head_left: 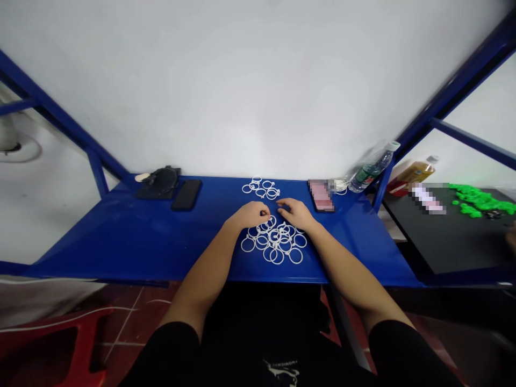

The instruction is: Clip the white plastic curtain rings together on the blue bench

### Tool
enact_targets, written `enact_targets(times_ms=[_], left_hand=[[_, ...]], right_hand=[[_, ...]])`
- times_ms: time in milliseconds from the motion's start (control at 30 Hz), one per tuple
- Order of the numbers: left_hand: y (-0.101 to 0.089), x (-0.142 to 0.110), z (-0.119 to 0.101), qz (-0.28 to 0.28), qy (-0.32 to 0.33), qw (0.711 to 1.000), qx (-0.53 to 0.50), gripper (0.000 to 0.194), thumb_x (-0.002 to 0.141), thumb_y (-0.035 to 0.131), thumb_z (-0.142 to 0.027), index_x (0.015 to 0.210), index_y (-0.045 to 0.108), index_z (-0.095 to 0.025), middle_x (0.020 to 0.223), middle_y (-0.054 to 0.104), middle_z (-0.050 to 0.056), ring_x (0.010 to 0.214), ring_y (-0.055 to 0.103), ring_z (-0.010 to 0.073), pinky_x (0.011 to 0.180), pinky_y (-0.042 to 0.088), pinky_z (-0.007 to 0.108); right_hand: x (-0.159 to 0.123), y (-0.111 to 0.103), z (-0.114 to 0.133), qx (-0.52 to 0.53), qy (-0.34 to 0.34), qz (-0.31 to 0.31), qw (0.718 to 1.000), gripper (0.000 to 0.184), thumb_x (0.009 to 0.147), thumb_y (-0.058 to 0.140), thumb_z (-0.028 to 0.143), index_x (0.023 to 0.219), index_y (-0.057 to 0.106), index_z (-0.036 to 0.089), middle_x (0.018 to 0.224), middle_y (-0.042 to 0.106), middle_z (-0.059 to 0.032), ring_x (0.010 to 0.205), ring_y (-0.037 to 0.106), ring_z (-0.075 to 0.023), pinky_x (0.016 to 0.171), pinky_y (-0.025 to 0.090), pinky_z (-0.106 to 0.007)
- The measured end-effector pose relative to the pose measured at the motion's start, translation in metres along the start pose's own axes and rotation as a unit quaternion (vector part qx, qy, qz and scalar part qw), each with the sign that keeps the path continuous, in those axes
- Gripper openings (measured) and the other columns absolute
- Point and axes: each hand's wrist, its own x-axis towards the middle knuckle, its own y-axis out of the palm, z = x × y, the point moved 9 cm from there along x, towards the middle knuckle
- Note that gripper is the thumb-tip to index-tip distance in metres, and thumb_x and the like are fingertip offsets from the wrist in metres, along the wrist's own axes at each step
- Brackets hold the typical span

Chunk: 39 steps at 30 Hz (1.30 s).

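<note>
Several white plastic rings (278,242) lie in a loose pile on the blue table (133,236), just in front of me. My left hand (250,214) rests at the pile's far left edge with its fingers curled in, pinched on one white ring. At the pile's far right edge my right hand (296,212) has its fingers bent and pressed down on the rings; what it holds is too small to tell. A second, smaller group of white rings (261,188) sits farther back near the wall.
A black phone (186,194) and a dark pouch (159,183) lie at the back left. A phone with a reddish case (321,195) and a lying water bottle (373,167) are at the back right. A black side table (443,236) holds green plastic pieces (479,200). A red stool (52,344) stands lower left.
</note>
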Motion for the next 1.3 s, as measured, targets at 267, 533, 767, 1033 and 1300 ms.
enact_targets(times_ms=[267,533,767,1033,1300], left_hand=[[-0.022,0.001,-0.006,-0.127,-0.021,0.991,0.027,0.014,0.094,0.063,-0.028,0.093,0.075,-0.02,0.081,0.073,0.003,0.064,0.059,0.0147,0.065,0.043,0.028],[-0.016,0.003,0.002,-0.162,-0.03,0.978,-0.131,0.031,0.086,0.073,-0.036,0.111,0.078,-0.019,0.057,0.056,-0.004,0.054,0.05,0.0119,0.057,0.041,0.025],[-0.012,0.006,0.003,-0.159,-0.038,0.951,-0.263,0.037,0.083,0.072,-0.037,0.112,0.078,-0.014,0.079,0.075,0.005,0.056,0.058,0.0111,0.055,0.047,0.025],[-0.012,0.004,0.004,-0.19,-0.033,0.948,-0.253,0.016,0.079,0.061,-0.019,0.086,0.075,-0.015,0.072,0.072,0.002,0.05,0.049,0.0078,0.049,0.036,0.021],[-0.009,0.006,-0.002,-0.2,-0.011,0.956,-0.216,0.018,0.077,0.05,-0.007,0.076,0.065,-0.017,0.066,0.063,-0.002,0.06,0.055,0.0111,0.061,0.044,0.023]], right_hand=[[-0.004,-0.008,0.026,0.051,-0.037,-0.011,0.998,0.032,0.103,0.058,0.041,0.126,0.07,0.023,0.101,0.076,-0.0058,0.079,0.067,-0.0188,0.076,0.052,-0.032],[-0.004,-0.015,0.016,0.066,-0.007,-0.066,0.996,0.024,0.098,0.062,0.042,0.097,0.072,0.021,0.082,0.072,-0.0032,0.068,0.062,-0.0172,0.066,0.047,-0.029],[-0.006,-0.018,0.01,0.119,0.017,-0.096,0.988,0.023,0.095,0.066,0.042,0.098,0.072,0.02,0.077,0.071,-0.0013,0.063,0.059,-0.0146,0.061,0.045,-0.026],[-0.006,-0.01,0.024,0.123,-0.019,-0.049,0.991,0.024,0.094,0.067,0.043,0.091,0.069,0.019,0.072,0.068,0.0003,0.059,0.056,-0.0121,0.058,0.042,-0.024],[-0.006,-0.004,0.028,0.117,-0.038,-0.032,0.992,0.018,0.094,0.067,0.038,0.09,0.067,0.02,0.069,0.064,0.0021,0.058,0.054,-0.0122,0.058,0.041,-0.024]])
